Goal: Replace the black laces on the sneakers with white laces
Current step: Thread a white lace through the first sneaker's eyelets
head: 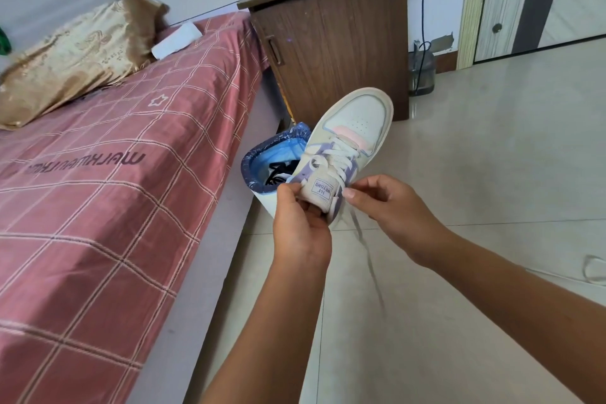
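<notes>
A white, lilac and pink sneaker (355, 121) is held up in the air, toe pointing away, with white laces (334, 156) threaded across its front. My left hand (300, 210) grips the heel and tongue end from the left. My right hand (383, 198) pinches a white lace end at the top right eyelet; the loose lace (369, 252) hangs down, blurred. Black laces (274, 174) lie inside a bin lined with a blue bag (252, 161), just behind the sneaker.
A bed with a pink checked sheet (114, 174) and a gold pillow (72, 56) fills the left. A brown wooden cabinet (334, 43) stands behind the bin. Another white lace (593, 269) lies on the tiled floor at the right edge.
</notes>
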The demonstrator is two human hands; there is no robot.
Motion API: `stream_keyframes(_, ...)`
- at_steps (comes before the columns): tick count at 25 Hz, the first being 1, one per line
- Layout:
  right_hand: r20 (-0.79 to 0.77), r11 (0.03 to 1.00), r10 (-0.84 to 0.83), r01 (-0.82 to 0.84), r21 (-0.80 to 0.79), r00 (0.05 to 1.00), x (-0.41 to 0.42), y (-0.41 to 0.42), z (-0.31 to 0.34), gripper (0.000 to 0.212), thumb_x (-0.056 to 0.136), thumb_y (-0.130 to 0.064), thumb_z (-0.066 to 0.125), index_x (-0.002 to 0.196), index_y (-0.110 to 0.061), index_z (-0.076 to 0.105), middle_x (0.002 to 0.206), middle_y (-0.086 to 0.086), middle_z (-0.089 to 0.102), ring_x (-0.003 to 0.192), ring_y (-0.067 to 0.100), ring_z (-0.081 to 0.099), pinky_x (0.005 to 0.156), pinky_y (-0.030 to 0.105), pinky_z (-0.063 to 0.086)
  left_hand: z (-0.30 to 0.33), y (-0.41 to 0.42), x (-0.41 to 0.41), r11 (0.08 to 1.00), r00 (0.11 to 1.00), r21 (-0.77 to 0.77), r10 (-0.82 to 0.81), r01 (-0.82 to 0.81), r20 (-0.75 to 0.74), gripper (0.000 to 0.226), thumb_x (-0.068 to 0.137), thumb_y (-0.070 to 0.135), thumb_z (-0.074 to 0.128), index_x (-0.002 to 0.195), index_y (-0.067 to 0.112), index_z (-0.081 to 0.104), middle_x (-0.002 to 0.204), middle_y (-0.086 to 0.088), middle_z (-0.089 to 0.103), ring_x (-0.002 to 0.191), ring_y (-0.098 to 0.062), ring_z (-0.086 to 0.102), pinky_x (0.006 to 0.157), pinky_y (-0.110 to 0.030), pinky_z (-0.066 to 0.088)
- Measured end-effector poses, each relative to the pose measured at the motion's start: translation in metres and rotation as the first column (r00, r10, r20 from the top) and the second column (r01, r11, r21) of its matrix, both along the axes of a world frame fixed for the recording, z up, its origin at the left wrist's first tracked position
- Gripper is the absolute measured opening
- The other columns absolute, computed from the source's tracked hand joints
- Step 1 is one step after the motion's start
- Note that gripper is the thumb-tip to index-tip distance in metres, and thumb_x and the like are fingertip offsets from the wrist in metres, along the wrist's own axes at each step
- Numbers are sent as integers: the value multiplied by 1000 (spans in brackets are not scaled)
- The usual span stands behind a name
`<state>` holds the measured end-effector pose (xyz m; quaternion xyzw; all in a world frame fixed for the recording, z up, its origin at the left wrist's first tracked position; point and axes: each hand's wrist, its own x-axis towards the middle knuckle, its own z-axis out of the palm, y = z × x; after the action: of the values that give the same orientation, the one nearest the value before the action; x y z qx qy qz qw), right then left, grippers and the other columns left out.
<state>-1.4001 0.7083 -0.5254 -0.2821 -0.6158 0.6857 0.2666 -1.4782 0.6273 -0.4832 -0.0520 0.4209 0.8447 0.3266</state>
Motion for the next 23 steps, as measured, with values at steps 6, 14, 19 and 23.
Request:
stream_keyframes(6, 25, 987, 107, -103, -120, 994, 9, -1, -3, 15, 87, -24, 65, 78, -13, 67, 80, 4, 63, 81, 17, 54, 85, 38, 48, 1, 1, 10, 999, 1000, -30, -12, 13, 6, 27, 93, 11, 39, 115, 6, 55, 116, -16, 64, 105, -32, 61, 87, -41, 48)
stream_keyframes(14, 196, 920, 387, -392, -13, 901, 49, 26, 2, 24, 75, -35, 67, 87, -15, 61, 84, 0, 73, 78, 7, 66, 82, 31, 48, -2, -4, 4, 999, 998, 7, 51, -51, 21, 35, 92, 8, 41, 125, 1, 52, 125, -19, 60, 117, -37, 56, 101, -51, 41)
stream_keyframes(19, 89, 954, 299, -299, -6, 950, 30, 17, 7, 28, 83, -42, 61, 94, -15, 64, 80, -1, 72, 78, 13, 68, 82, 31, 52, -7, 0, 16, 998, 1000, 68, 7, -9, 30, 36, 92, 10, 38, 124, 4, 54, 121, -18, 63, 114, -35, 58, 101, -47, 42)
stream_keyframes(23, 72, 955, 274, -262, -138, 959, 20, 4, -14, 21, 93, -27, 56, 77, -12, 58, 60, 0, 58, 58, 14, 52, 66, 28, 48, -31, -9, 25, 998, 956, 39, 31, -45, 291, 31, 91, 9, 34, 109, 1, 58, 82, -18, 67, 71, -28, 65, 63, -33, 56)
